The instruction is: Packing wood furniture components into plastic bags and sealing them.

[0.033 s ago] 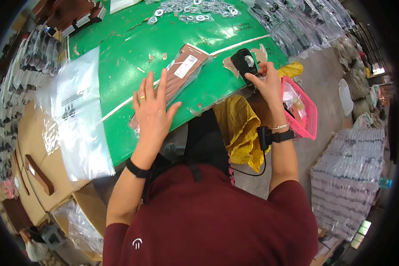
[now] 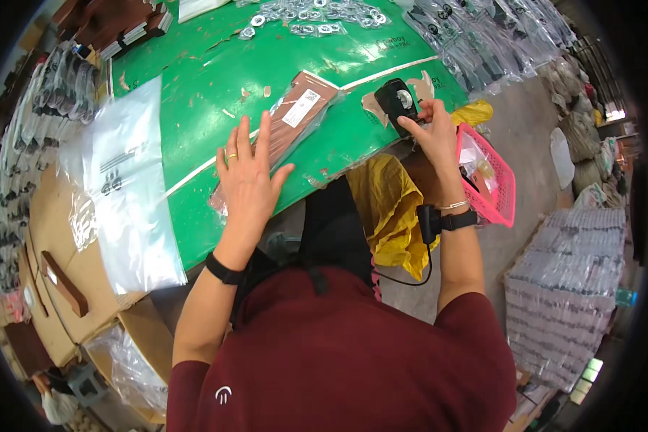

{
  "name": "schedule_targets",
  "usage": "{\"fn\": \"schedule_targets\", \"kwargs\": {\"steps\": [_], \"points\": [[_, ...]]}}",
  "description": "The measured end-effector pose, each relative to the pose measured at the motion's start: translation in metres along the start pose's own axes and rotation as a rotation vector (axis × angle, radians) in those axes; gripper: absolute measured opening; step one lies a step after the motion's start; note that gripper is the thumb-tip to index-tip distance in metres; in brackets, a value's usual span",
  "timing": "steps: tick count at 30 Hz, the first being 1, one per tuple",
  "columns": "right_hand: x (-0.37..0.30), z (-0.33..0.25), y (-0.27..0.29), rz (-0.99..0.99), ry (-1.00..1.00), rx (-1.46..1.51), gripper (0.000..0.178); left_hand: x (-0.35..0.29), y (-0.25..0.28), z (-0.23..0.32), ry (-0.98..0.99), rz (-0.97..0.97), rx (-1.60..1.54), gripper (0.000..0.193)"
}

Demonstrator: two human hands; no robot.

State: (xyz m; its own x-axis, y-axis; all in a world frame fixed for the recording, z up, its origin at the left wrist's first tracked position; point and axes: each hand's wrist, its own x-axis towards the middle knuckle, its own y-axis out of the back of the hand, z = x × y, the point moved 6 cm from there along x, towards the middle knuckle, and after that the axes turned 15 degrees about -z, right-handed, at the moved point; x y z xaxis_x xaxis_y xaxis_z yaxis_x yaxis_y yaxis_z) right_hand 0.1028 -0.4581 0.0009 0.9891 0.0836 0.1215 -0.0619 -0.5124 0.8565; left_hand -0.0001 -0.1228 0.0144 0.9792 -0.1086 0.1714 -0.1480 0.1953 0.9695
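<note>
A flat brown bundle (image 2: pixel 289 133) in clear plastic wrap, with a white label (image 2: pixel 302 108), lies slantwise on the green tabletop (image 2: pixel 209 86). My left hand (image 2: pixel 249 173) rests over its near end, palm down, fingers stretched and spread. To the right, a black tape dispenser (image 2: pixel 396 99) with a pale roll in it stands near the table's edge. At its near right end is my right hand (image 2: pixel 435 133), thumb and fingers closed in a pinch. Whatever sits between those fingertips, perhaps tape, is too small to make out. Torn brown tape (image 2: pixel 423 88) sticks to the table beside the dispenser.
A pink basket (image 2: pixel 498 180) with small packets stands right of the table, by a yellow sheet (image 2: pixel 385 209). Large clear bags (image 2: pixel 126 187) hang over the left edge. Small bagged round parts (image 2: pixel 317 14) lie at the back. Wrapped stacks (image 2: pixel 569 281) stand at right.
</note>
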Motion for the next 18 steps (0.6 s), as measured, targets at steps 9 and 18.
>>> {"fn": "schedule_targets", "kwargs": {"steps": [9, 18], "points": [[0.024, 0.05, -0.016, -0.059, -0.049, 0.343, 0.046, 0.006, -0.024, -0.001, 0.029, -0.134, 0.021, 0.082], [-0.036, 0.043, 0.008, -0.151, -0.104, 0.73, 0.022, 0.002, -0.024, -0.003, -0.002, -0.086, 0.076, 0.074]]}}
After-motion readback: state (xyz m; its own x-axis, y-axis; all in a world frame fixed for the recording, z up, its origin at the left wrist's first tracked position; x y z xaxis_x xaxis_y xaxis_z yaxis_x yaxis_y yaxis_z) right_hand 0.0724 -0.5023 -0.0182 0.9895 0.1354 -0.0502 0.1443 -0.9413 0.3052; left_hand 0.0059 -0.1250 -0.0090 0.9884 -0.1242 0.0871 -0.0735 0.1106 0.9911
